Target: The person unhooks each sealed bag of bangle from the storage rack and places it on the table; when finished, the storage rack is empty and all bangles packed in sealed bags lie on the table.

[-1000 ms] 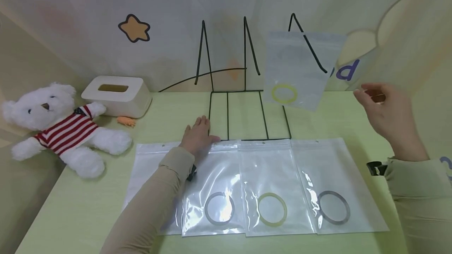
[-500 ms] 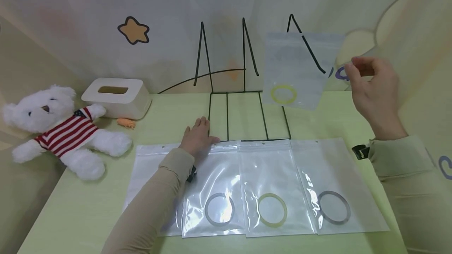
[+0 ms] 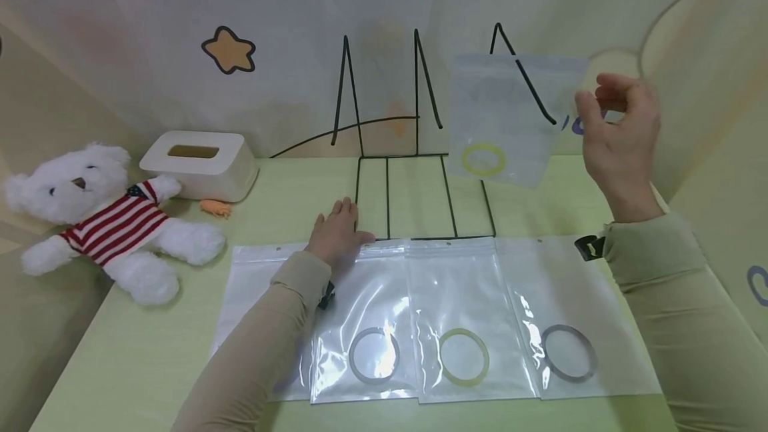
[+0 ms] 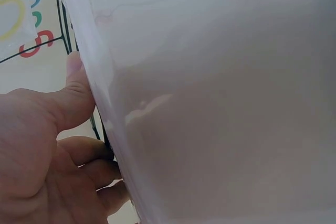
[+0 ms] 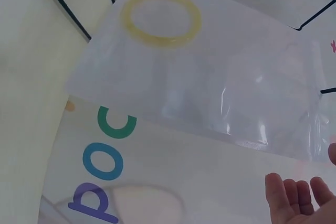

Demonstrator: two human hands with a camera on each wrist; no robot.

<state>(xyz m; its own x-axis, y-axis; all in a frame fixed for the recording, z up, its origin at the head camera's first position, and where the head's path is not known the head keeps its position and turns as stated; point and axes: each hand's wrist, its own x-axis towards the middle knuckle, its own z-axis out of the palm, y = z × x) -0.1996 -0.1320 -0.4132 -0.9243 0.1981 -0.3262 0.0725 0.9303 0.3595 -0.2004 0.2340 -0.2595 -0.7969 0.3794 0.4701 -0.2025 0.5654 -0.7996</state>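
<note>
My left hand (image 3: 337,232) rests at the left front corner of a black wire rack (image 3: 450,199), fingers extended over its base; the left wrist view shows thumb and fingertips beside the wire, along a clear bag's (image 4: 220,77) edge. A zip-lock bag (image 3: 498,102) with a yellow ring (image 3: 483,160) hangs on the rack's right hook. Just right of that bag my right hand (image 3: 624,139) is raised, thumb and fingers loosely bent with a gap between them, holding nothing. The right wrist view shows its fingers (image 5: 290,195) near the bag's top end.
Several overlapping zip-lock bags lie along the table front, among them ones with a grey ring (image 3: 373,355), a yellow ring (image 3: 464,357) and another grey ring (image 3: 569,353). A white teddy bear (image 3: 114,225), a tissue box (image 3: 200,164) and a small orange object (image 3: 215,208) stand left.
My right hand has moved up and left, closer to the hanging bag's right edge. My left hand stays on the rack's corner, and the bags keep their places.
</note>
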